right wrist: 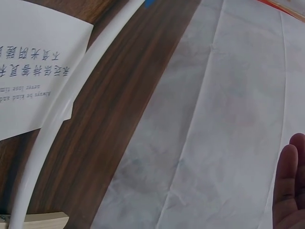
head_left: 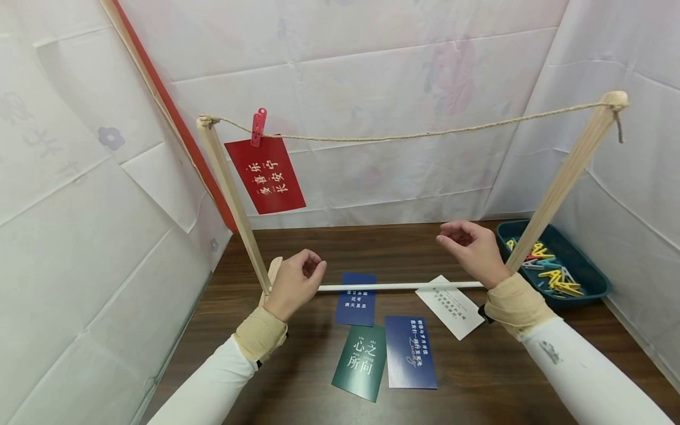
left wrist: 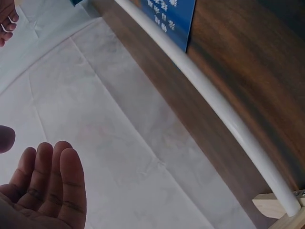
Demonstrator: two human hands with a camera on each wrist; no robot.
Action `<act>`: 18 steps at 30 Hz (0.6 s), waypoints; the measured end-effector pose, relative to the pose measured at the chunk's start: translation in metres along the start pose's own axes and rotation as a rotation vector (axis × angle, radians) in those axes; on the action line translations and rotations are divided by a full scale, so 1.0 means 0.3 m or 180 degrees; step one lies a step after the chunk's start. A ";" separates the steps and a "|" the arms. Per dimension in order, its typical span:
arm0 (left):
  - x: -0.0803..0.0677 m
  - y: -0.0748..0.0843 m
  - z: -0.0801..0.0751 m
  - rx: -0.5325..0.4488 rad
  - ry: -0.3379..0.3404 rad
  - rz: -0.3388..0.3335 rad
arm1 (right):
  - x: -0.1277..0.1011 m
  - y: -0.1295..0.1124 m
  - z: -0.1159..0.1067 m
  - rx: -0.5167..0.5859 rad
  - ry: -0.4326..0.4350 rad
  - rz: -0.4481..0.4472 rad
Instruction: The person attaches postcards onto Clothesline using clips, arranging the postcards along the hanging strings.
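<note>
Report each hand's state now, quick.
Left hand: fingers loosely curled, holds nothing, raised over the table.
Right hand: fingers loosely curled, holds nothing, raised near the tray.

The right hand (right wrist: 290,188) is cut off at the right wrist view's edge, showing only fingertips. The white printed card (right wrist: 33,67) is cropped at the left. Small print on the dark blue paper card (head_left: 411,351) is unreadable.
</note>
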State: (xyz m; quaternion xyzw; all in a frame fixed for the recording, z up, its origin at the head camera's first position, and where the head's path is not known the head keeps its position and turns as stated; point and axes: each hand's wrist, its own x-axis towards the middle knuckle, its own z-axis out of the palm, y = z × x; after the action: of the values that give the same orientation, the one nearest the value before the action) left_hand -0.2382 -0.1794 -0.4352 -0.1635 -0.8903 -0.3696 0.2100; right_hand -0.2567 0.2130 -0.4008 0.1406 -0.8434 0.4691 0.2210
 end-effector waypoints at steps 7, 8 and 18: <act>-0.017 0.002 0.026 0.0041 -0.0234 -0.0067 | -0.018 0.024 -0.019 -0.0138 -0.0122 0.0156; -0.020 0.002 0.031 0.0047 -0.0275 -0.0078 | -0.020 0.029 -0.022 -0.0151 -0.0135 0.0162; -0.047 0.001 0.072 0.0185 -0.0561 -0.0082 | -0.044 0.076 -0.046 -0.0242 -0.0263 0.0244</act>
State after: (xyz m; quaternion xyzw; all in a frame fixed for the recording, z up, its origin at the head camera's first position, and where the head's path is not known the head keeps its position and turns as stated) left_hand -0.2315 -0.1653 -0.4558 -0.1778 -0.9177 -0.3304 0.1307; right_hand -0.2522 0.2371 -0.4176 0.1190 -0.8738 0.4386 0.1731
